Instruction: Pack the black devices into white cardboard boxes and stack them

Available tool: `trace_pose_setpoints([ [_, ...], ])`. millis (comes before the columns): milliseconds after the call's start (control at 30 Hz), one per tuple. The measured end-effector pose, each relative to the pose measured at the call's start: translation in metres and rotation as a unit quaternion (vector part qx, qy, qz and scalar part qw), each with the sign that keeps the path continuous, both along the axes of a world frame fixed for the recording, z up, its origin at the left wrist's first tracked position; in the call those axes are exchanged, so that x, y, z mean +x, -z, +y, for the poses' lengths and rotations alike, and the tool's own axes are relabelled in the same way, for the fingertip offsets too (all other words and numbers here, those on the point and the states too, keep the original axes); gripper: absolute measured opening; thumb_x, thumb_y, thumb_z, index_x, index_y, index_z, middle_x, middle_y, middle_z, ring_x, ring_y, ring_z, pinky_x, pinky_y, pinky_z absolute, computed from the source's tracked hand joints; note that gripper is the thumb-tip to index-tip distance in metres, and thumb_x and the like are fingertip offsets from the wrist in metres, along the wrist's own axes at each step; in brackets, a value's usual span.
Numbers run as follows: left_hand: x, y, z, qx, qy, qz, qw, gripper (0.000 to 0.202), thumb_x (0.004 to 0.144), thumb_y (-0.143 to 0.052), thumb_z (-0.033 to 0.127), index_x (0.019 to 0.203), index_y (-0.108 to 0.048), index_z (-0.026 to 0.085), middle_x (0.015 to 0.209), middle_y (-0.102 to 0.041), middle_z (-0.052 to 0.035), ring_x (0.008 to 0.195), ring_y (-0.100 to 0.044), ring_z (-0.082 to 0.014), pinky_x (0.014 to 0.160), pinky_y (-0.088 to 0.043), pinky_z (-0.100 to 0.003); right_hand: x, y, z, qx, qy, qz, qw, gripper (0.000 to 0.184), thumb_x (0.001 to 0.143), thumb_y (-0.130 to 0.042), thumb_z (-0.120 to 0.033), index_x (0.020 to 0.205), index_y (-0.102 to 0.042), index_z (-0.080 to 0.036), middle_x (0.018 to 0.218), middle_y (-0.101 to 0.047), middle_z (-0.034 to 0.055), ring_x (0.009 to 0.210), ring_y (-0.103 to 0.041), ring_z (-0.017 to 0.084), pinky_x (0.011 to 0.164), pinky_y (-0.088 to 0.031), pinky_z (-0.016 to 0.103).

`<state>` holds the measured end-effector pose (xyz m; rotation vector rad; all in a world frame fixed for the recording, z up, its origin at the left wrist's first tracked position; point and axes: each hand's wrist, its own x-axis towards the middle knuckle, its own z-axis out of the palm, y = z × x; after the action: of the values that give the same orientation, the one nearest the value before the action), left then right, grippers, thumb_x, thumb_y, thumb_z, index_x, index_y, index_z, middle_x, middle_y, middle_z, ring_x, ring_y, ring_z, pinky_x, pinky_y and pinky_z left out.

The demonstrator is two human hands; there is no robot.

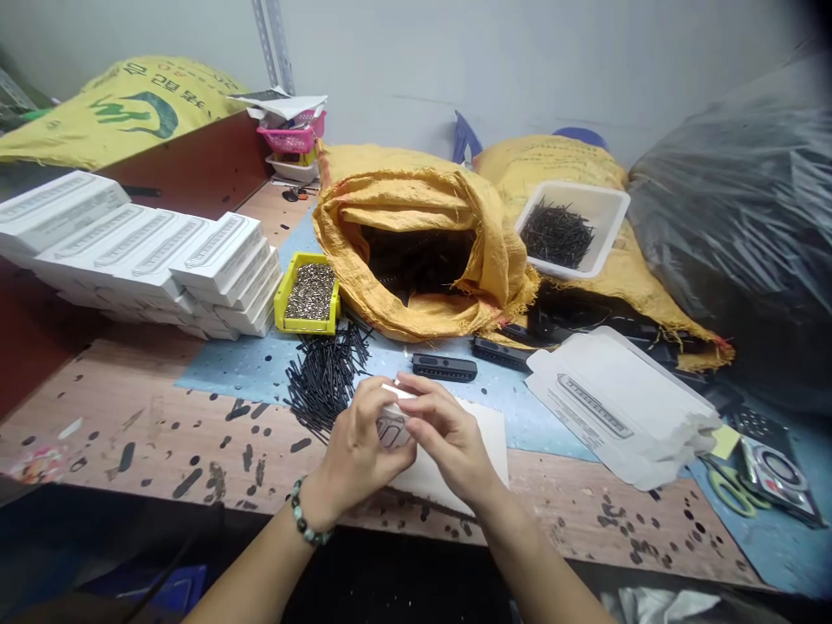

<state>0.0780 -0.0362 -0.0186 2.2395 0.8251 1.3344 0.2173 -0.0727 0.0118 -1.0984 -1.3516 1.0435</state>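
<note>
Near the table's front edge, my left hand (360,446) is closed around a small white printed carton (392,426), with its end flap side facing up. The fingers of my right hand (451,429) grip the same carton from the other side, at its upper end. Part of the carton is hidden behind my fingers. Under my hands lies a flat white sheet of card (490,433). Just beyond them, a black slotted plastic part (445,367) rests on the blue mat, and a heap of thin black strips (325,377) lies left of my left hand.
Stacked white cartons (217,251) stand at left, beside a yellow bin (281,305) of small metal pieces. An open orange sack (500,260) sits behind. On the right are a white tub (611,230) of dark screws, an unfolded carton (585,390) and scissors (731,490).
</note>
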Motion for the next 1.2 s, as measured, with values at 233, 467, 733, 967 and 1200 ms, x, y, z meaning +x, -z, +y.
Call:
trace_pose_setpoints([
  [233,-0.026,-0.014,0.0,-0.092,-0.047,0.083,0.991,0.09,0.069,-0.077,0.033,0.137,-0.019,0.027,0.136,-0.036,-0.0178,0.12,-0.047,-0.0299,0.094,-0.05,-0.052,0.014,0.017,0.02,-0.028,0.173,0.133,0.976,0.013,0.081,-0.067,-0.03,0.094,-0.065,-0.027,0.106,-0.063,0.0026,0.093,-0.061,0.016,0.071,-0.055,0.027],
  [467,-0.039,-0.003,0.004,-0.09,-0.042,-0.206,0.974,0.063,0.07,-0.068,0.057,0.12,-0.045,0.026,0.127,-0.049,-0.0108,0.119,-0.052,-0.0279,0.097,-0.049,-0.047,0.005,0.033,0.047,-0.079,-0.006,-0.07,0.994,0.02,0.089,-0.051,-0.031,0.105,-0.061,-0.025,0.101,-0.067,0.0045,0.09,-0.062,0.02,0.077,-0.053,0.037],
  [733,-0.077,-0.013,0.01,-0.321,-0.159,0.127,0.925,0.047,0.074,-0.066,0.041,0.112,-0.049,0.021,0.086,-0.065,-0.0039,0.073,-0.064,-0.0226,0.061,-0.056,-0.037,0.065,0.027,0.082,-0.044,0.047,-0.494,0.867,0.053,0.067,-0.051,-0.007,0.119,-0.054,-0.014,0.111,-0.064,0.0158,0.104,-0.059,0.033,0.089,-0.045,0.049],
  [967,-0.063,0.004,0.018,-0.21,-0.137,0.231,0.94,0.042,0.069,-0.061,0.021,0.111,-0.054,0.022,0.096,-0.069,-0.0016,0.087,-0.065,-0.0234,0.112,-0.019,-0.062,-0.001,0.0,0.071,0.051,0.064,0.0,0.997,0.056,0.083,-0.036,-0.023,0.134,-0.016,-0.031,0.125,-0.055,0.0098,0.103,-0.063,0.024,0.083,-0.051,0.042],
  [1200,-0.092,-0.003,0.027,-0.221,-0.222,0.167,0.935,0.05,0.074,-0.061,0.027,0.123,-0.052,0.022,0.107,-0.068,-0.004,0.095,-0.064,-0.0229,0.101,-0.044,-0.045,-0.02,0.022,0.085,0.051,-0.027,-0.44,0.896,0.031,0.092,-0.042,-0.023,0.122,-0.051,-0.02,0.132,-0.05,0.0133,0.122,-0.048,0.025,0.1,-0.039,0.042],
])
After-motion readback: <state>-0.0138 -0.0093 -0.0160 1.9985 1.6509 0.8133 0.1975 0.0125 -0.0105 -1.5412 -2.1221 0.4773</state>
